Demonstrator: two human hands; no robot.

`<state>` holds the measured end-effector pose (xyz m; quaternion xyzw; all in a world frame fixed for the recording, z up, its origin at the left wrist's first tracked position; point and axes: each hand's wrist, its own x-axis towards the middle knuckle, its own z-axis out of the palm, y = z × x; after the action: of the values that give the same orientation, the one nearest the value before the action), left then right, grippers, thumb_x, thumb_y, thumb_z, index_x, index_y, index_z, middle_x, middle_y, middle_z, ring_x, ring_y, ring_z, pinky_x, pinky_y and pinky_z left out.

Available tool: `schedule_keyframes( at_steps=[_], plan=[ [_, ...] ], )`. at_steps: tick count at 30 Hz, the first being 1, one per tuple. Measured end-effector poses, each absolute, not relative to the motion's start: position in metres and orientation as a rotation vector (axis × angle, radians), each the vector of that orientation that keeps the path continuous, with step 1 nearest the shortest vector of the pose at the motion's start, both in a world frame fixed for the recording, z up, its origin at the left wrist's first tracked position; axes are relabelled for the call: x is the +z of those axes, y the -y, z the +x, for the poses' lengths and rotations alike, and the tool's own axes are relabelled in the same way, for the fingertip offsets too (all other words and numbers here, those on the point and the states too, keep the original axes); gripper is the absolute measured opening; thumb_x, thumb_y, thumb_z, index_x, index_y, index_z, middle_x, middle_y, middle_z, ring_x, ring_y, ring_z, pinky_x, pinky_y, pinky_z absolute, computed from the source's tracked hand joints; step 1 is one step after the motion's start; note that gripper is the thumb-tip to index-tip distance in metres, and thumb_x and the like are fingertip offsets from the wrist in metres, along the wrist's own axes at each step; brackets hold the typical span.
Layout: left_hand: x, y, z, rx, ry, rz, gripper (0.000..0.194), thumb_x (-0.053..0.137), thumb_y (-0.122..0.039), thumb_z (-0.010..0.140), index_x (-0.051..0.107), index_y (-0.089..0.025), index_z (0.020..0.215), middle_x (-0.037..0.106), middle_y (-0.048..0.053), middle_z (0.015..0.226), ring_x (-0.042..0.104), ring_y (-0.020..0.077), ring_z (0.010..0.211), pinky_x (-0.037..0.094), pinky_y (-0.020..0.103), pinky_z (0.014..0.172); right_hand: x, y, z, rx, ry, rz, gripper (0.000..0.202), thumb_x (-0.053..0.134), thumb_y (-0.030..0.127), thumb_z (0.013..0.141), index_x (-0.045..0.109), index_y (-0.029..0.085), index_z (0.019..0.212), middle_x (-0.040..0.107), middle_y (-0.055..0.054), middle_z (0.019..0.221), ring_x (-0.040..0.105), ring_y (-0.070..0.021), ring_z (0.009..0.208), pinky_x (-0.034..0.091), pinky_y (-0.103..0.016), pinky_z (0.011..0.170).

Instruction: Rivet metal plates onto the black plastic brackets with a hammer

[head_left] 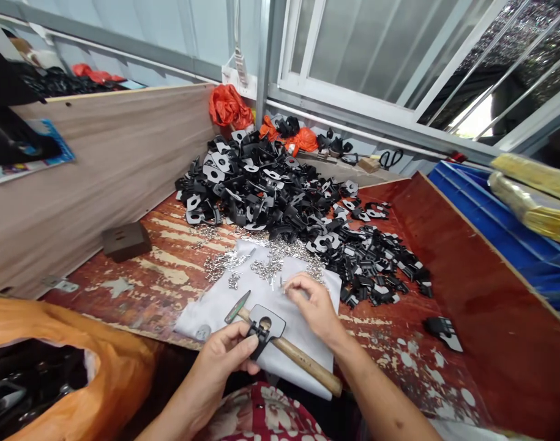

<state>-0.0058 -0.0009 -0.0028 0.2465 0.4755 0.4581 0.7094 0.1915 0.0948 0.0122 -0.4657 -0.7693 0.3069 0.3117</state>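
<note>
My left hand [229, 352] grips a black part [262, 335] with a flat grey plate and a round hole, held over the front of a white cloth [298, 318]. Under the part lies a hammer [307, 364] with a wooden handle, its head to the left. My right hand [313, 305] is pinched over the cloth beside small metal pins [267, 268]; what is between its fingertips is too small to make out. More pins lie scattered along the back of the cloth.
A big heap of black parts [261, 184] fills the back, with smaller ones [376, 263] at right. A brown block [126, 241] sits left. An orange bag [119, 373] stands front left, a blue crate [500, 226] right. Wooden boards flank the table.
</note>
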Motion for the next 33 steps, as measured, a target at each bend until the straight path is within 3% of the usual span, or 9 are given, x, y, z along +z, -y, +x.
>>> schedule_keyframes(
  at_steps=[3,8,10,13,16,19,25,29,33],
  plan=[
    [-0.001,-0.005,0.007,1.070,-1.030,0.574,0.042,0.089,-0.053,0.064,0.066,-0.018,0.064,0.053,-0.002,0.068,0.049,0.0125,0.059,0.052,0.023,0.051,0.013,-0.055,0.180,1.191,1.737,-0.997,0.014,0.064,0.031,0.093,0.070,0.021,0.087,0.069,-0.005,0.104,0.066,-0.0193,0.100,0.051,-0.031,0.091],
    [-0.009,-0.002,0.006,1.097,-1.152,0.707,0.046,0.086,-0.054,0.066,0.058,-0.018,0.054,0.043,-0.004,0.060,0.040,0.0114,0.054,0.040,0.019,0.042,0.004,-0.032,0.176,1.195,1.739,-0.972,0.017,0.065,0.035,0.094,0.074,0.023,0.087,0.072,-0.004,0.095,0.066,-0.0189,0.094,0.051,-0.031,0.087],
    [-0.013,0.002,0.000,1.091,-1.202,0.740,0.044,0.083,-0.051,0.069,0.057,-0.019,0.056,0.042,-0.005,0.060,0.039,0.0106,0.053,0.038,0.018,0.043,0.005,-0.045,0.186,1.075,1.921,-1.021,0.014,0.063,0.027,0.096,0.075,0.024,0.088,0.073,-0.001,0.087,0.066,-0.0176,0.087,0.049,-0.031,0.087],
    [-0.015,0.006,-0.007,1.100,-1.258,0.744,0.034,0.080,-0.044,0.074,0.061,-0.018,0.063,0.046,-0.005,0.063,0.039,0.0094,0.053,0.038,0.018,0.045,0.009,-0.083,0.203,0.558,2.299,-1.289,0.020,0.057,0.016,0.097,0.075,0.023,0.096,0.076,-0.002,0.088,0.065,-0.0183,0.086,0.042,-0.036,0.097],
    [-0.015,0.007,-0.009,1.135,-1.286,0.734,0.027,0.078,-0.039,0.074,0.063,-0.019,0.063,0.046,-0.004,0.066,0.040,0.0112,0.057,0.039,0.018,0.045,0.012,-0.124,0.204,0.128,2.615,-1.537,0.021,0.055,0.015,0.097,0.076,0.019,0.094,0.077,-0.007,0.091,0.064,-0.0215,0.091,0.039,-0.037,0.095],
    [-0.014,0.006,-0.009,1.149,-1.267,0.729,0.027,0.077,-0.036,0.073,0.062,-0.018,0.060,0.047,-0.002,0.067,0.041,0.0133,0.061,0.041,0.018,0.045,0.012,-0.149,0.188,0.064,2.756,-1.574,0.020,0.059,0.019,0.094,0.075,0.017,0.082,0.075,-0.011,0.091,0.062,-0.0253,0.094,0.038,-0.039,0.089],
    [-0.007,0.002,-0.015,1.170,-1.167,0.598,0.028,0.080,-0.037,0.071,0.063,-0.017,0.061,0.051,-0.001,0.070,0.042,0.0120,0.060,0.043,0.019,0.047,0.010,-0.155,0.161,-0.024,2.967,-1.525,0.017,0.058,0.006,0.085,0.073,0.014,0.086,0.072,-0.016,0.097,0.057,-0.0290,0.100,0.035,-0.044,0.089],
    [-0.001,0.000,-0.018,1.211,-1.090,0.448,0.030,0.084,-0.037,0.067,0.062,-0.017,0.062,0.046,-0.004,0.063,0.034,0.0090,0.053,0.041,0.019,0.044,0.012,-0.149,0.163,-0.084,3.028,-1.448,0.025,0.049,0.003,0.090,0.072,0.009,0.097,0.070,-0.020,0.102,0.055,-0.0308,0.104,0.035,-0.045,0.088],
    [-0.001,0.001,-0.020,1.228,-1.045,0.429,0.030,0.085,-0.038,0.067,0.063,-0.017,0.063,0.047,-0.003,0.062,0.034,0.0095,0.053,0.041,0.019,0.043,0.010,-0.147,0.165,-0.120,3.018,-1.439,0.028,0.045,-0.001,0.089,0.072,0.006,0.090,0.070,-0.021,0.095,0.056,-0.0325,0.101,0.035,-0.046,0.088]
  ],
)
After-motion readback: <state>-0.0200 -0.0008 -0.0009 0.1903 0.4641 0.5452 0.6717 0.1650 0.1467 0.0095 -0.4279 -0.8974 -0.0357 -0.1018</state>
